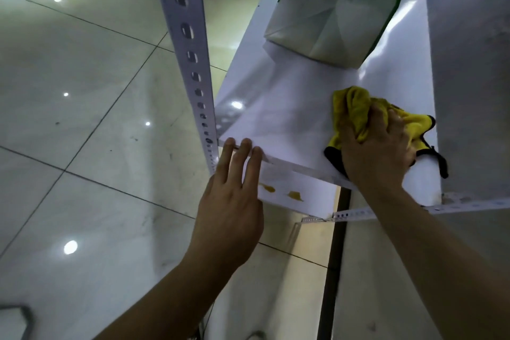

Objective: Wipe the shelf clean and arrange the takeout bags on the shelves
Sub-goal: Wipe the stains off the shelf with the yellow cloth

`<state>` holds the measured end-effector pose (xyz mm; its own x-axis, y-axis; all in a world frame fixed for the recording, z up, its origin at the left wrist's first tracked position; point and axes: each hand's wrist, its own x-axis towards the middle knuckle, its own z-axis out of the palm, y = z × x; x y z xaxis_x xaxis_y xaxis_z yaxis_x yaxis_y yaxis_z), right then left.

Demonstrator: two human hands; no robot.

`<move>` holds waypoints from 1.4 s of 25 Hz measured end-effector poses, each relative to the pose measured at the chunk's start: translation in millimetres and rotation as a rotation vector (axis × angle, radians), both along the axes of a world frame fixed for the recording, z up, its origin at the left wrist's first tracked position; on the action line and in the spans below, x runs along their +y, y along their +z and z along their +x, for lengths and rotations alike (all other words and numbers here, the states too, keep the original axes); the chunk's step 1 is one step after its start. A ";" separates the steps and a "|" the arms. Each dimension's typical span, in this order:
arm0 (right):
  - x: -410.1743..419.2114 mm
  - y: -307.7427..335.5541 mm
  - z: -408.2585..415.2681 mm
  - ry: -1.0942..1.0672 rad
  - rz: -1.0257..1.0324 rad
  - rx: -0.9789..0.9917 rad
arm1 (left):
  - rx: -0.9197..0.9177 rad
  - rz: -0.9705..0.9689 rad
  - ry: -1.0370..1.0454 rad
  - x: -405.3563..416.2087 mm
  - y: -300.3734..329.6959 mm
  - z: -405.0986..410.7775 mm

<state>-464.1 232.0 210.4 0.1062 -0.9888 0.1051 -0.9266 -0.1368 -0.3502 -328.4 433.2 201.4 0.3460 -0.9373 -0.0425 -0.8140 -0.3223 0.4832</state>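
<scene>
Both hands are at the front of the white shelf (281, 119): the right hand (378, 152), right of centre in the frame, has its fingers curled into a bunched yellow cloth (356, 110) and presses it down on the shelf board near the front right corner, while the left hand (234, 201), low centre, lies flat with straight fingers, their tips resting on the shelf's front edge beside the slotted metal upright (193, 63). A white takeout bag with green trim (331, 14) stands on the same board at the upper right of the frame, well apart from the cloth. Below the front edge, a lower shelf (303, 190) shows two yellowish stains (295, 195), just right of the left fingers. The cloth looks soft and limp, with a black edging hanging loose over the shelf edge, so it likely works best wadded under the palm as it is now, with pressure from above. The bag appears to be thin folded paper, light and easily crushed or tipped; its upper part is out of view, so handles cannot be told, and holding it low by both sides seems safest. By my reading wiping is under way, the lower stains remain, and arranging has not begun.
</scene>
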 end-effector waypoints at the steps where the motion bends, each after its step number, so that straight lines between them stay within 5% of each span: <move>1: -0.4 0.6 3.1 0.001 -0.007 -0.016 | -0.007 -0.010 0.004 -0.3 -2.7 -1.2; 5: 39.0 -9.5 6.8 0.207 -0.112 0.008 | -0.010 -0.051 0.011 -0.2 -4.2 0.0; 11: 1.2 1.7 70.1 0.463 0.067 0.002 | -0.018 -0.079 -0.016 3.8 -2.0 3.5; 22: 8.3 3.6 110.3 0.472 0.043 -0.037 | -0.062 -0.069 -0.076 12.4 -0.3 12.8; 31: 84.8 -13.3 40.1 0.394 -0.199 -0.098 | -0.110 0.011 -0.006 41.8 -32.8 1.9; 35: 130.3 -37.5 -3.3 0.480 -0.361 -0.271 | -0.082 0.081 -0.016 56.3 -62.1 -8.3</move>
<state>-467.4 362.3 172.9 0.4501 -0.7355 0.5064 -0.6188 -0.6658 -0.4169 -336.7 489.5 139.3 0.3366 -0.9373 -0.0907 -0.8549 -0.3446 0.3879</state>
